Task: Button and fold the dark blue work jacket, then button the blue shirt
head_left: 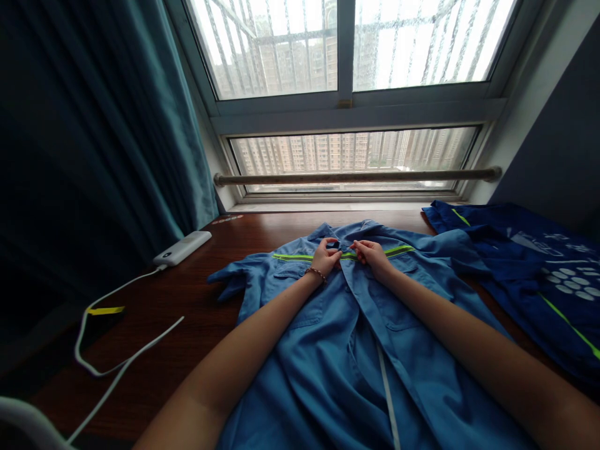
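A light blue work shirt point(300, 350) with a yellow-green stripe across the chest lies spread out, collar toward the window. My left hand point(327, 256), a beaded bracelet at its wrist, pinches the front edge of the shirt just below the collar. Close by on the right, my right hand point(369, 253) has its fingertips closed on the other side of the front opening. Whatever small fastener may be between the fingers is too small to make out. Below my hands the shirt front hangs partly apart in folds.
On the brown wooden surface point(187, 350), a white power bank point(182, 248) with a white cable point(112, 294) lies at the left. A darker blue garment point(529, 275) with white print is at the right. A horizontal bar point(356, 177) crosses the window; a curtain point(154, 125) hangs left.
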Demonstrator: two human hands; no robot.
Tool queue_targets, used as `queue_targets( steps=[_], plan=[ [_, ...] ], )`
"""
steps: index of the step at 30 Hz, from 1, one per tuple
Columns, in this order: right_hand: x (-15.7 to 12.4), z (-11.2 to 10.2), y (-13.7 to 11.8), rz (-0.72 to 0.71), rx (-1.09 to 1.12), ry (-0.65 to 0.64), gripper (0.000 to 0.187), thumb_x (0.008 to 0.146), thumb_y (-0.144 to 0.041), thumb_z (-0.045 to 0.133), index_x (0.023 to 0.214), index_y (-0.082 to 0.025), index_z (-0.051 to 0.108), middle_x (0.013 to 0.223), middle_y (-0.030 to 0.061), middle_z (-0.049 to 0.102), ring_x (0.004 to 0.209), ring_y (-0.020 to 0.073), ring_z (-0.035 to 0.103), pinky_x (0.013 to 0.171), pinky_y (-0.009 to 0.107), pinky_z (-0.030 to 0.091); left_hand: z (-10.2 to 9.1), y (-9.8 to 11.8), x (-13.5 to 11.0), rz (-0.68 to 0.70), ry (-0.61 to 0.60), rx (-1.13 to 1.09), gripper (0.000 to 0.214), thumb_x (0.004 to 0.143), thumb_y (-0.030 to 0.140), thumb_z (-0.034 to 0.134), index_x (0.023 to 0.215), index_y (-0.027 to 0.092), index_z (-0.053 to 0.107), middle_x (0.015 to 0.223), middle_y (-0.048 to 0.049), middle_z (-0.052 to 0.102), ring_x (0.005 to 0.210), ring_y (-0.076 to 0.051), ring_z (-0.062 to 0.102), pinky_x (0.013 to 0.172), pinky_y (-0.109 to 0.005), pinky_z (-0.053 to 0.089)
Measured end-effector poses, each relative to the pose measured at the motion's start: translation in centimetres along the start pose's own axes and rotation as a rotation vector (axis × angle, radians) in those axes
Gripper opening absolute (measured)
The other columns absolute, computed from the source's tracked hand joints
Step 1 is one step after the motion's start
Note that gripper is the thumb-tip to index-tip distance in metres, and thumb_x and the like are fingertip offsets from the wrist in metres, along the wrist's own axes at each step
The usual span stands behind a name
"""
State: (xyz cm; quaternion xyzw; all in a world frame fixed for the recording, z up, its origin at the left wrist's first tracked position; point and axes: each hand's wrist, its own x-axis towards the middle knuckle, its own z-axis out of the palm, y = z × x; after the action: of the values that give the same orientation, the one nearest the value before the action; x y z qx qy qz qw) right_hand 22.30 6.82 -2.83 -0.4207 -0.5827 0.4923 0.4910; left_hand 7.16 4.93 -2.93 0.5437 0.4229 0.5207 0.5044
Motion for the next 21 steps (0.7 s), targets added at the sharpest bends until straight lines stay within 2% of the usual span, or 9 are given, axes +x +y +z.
queue_targets(
  steps=[5,9,11,16,21],
  plan=[
    [-0.8,0.4,-0.3,-0.056,-0.115,-0.001,0.031,0.069,-0.045,0.054,0.063,-0.015,0.057,0.048,-0.003,0.046,0.043,0.0085,0.04,0.041,0.021,0.03,-0.2,-0.4,0.1,0.006,0.007,0.106,0.033,0.072,0.019,0.057,0.099,0.017,0.039,0.053,0.0066,0.052,0.039,-0.01,0.054,0.04,-0.021,0.046],
    [-2.9,1.5,-1.1,-0.216,-0.57,-0.017,0.023,0.075,-0.037,0.05,0.067,-0.017,0.057,0.06,0.0012,0.057,0.056,0.0122,0.05,0.053,0.023,0.035,-0.9,-0.6,0.6,0.088,-0.002,0.366,0.031,0.075,0.021,0.053,0.104,0.019,0.042,0.059,0.0041,0.058,0.032,-0.008,0.049,0.034,-0.019,0.038],
    [-4.4,2.0,-1.7,-0.236,-0.758,-0.042,0.022,0.075,-0.038,0.05,0.075,-0.017,0.056,0.068,0.0026,0.06,0.062,0.0136,0.054,0.057,0.023,0.036,-1.4,-0.7,1.2,0.137,0.01,0.492,0.032,0.075,0.021,0.053,0.105,0.018,0.044,0.063,0.0025,0.061,0.035,-0.009,0.051,0.039,-0.02,0.041],
    [-8.0,2.9,-3.3,-0.142,-1.064,-0.148,0.025,0.069,-0.038,0.056,0.082,-0.017,0.055,0.08,0.0062,0.063,0.073,0.0189,0.057,0.057,0.025,0.035,-2.3,-0.7,3.4,0.262,-0.005,0.73,0.036,0.074,0.019,0.055,0.109,0.018,0.048,0.072,-0.0012,0.065,0.068,-0.016,0.063,0.066,-0.026,0.048],
    [-9.9,4.1,-3.7,-0.13,-1.148,-0.104,0.028,0.074,-0.029,0.048,0.097,-0.015,0.056,0.089,0.0099,0.064,0.083,0.0223,0.058,0.063,0.028,0.038,-2.9,-0.4,5.1,0.232,0.032,0.83,0.039,0.072,0.017,0.056,0.11,0.019,0.05,0.08,-0.0025,0.066,0.077,-0.018,0.062,0.074,-0.029,0.047]
  ],
)
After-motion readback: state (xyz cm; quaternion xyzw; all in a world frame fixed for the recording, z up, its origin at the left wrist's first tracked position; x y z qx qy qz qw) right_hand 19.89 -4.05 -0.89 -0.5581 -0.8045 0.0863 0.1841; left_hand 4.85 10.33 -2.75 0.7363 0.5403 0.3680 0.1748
